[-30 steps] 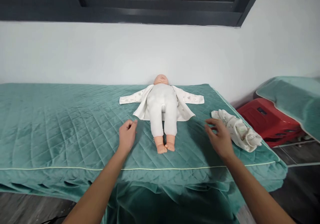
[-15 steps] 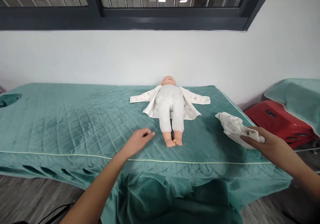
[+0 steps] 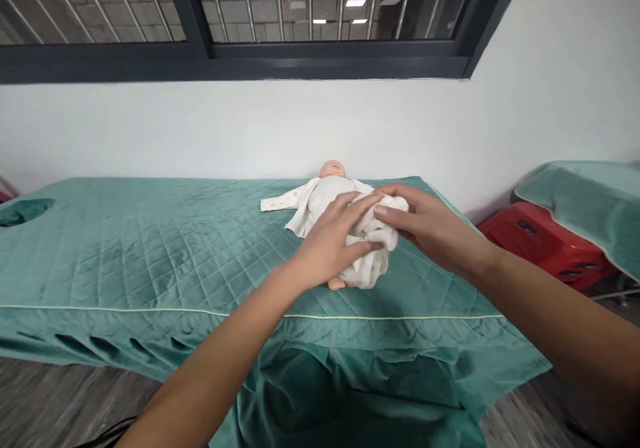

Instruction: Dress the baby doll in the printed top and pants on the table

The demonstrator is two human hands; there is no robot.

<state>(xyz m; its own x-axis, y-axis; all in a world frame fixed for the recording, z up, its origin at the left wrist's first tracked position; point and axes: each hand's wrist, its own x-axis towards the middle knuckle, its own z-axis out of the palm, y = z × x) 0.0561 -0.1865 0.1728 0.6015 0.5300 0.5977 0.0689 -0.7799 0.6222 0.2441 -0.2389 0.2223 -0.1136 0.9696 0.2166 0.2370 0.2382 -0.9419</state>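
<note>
A bunched white printed baby garment is held up between my two hands, in front of the baby doll. My right hand pinches its upper right side between thumb and fingers. On the other side, my left hand has its fingers and thumb around the cloth. The doll lies on its back, head toward the wall, on an opened white printed jacket. Its legs and the jacket's right part are mostly hidden behind the hands and garment; one foot shows below.
A green quilted cover lies over the bed, with a hole at its left end. To the right, a red plastic object sits under another green cover. A white wall and barred window stand behind.
My right hand has brought the garment leftward from the bed's right side to over the doll's legs. My left hand has moved up and right and taken hold of it too.
</note>
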